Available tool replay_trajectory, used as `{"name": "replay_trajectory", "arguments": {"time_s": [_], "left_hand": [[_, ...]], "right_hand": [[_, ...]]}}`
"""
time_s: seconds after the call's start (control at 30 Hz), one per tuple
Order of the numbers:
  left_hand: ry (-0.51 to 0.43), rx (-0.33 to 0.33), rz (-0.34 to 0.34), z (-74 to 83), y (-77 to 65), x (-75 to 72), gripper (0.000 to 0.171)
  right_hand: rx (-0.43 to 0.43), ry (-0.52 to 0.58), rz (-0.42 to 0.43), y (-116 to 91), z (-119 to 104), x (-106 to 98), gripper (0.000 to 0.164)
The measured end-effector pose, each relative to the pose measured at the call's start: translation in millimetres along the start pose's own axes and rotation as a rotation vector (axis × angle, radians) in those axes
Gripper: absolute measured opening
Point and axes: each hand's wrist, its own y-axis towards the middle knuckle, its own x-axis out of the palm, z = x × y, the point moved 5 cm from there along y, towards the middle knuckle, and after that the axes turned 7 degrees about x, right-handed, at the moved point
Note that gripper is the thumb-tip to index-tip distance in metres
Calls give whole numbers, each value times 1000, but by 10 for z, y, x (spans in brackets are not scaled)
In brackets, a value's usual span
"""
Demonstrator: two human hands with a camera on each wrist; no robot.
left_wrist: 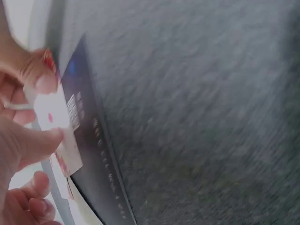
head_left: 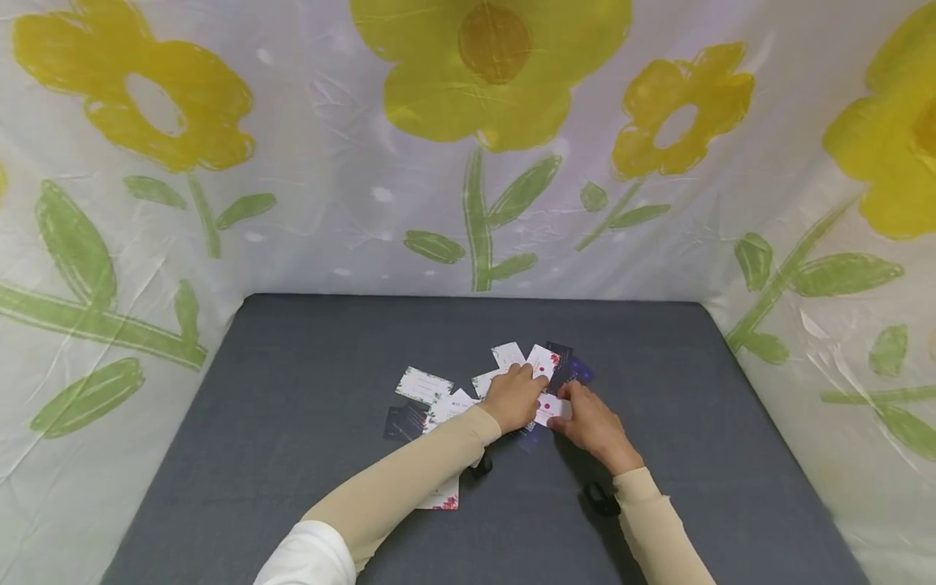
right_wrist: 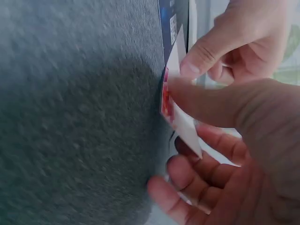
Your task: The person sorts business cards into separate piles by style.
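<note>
Near the middle of the table, my right hand (head_left: 595, 426) pinches a white card (head_left: 547, 409) with a red dot and red flower print at its corner. My left hand (head_left: 514, 396) reaches in from the other side, and its thumb grips the same card in the right wrist view. Both thumbs lie on the card's face (left_wrist: 44, 105) in the left wrist view. Below it lies a dark blue card (left_wrist: 91, 136) with a small code square. Another white card (head_left: 543, 359) with red flowers is just beyond the left fingers, partly over dark cards (head_left: 561, 357).
Left of the hands lie a white card (head_left: 424, 384) with leaf print and dark cards (head_left: 405, 422). Another white card (head_left: 444, 494) with red flowers is partly hidden under the left forearm. The grey table (head_left: 329, 357) ends at a flower-printed curtain (head_left: 314, 203).
</note>
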Motion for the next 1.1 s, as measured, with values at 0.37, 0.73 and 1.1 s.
{"name": "replay_trajectory", "arguments": {"time_s": [0.37, 0.73, 1.1], "left_hand": [[-256, -76, 19, -222, -64, -396, 13], [-518, -105, 178, -640, -600, -1156, 9], [-755, -182, 139, -830, -1796, -1057, 5]], "right_hand": [[-19, 167, 179, -18, -86, -268, 8], [-172, 362, 290, -187, -736, -615, 11], [-305, 474, -42, -588, -1308, -95, 5]]}}
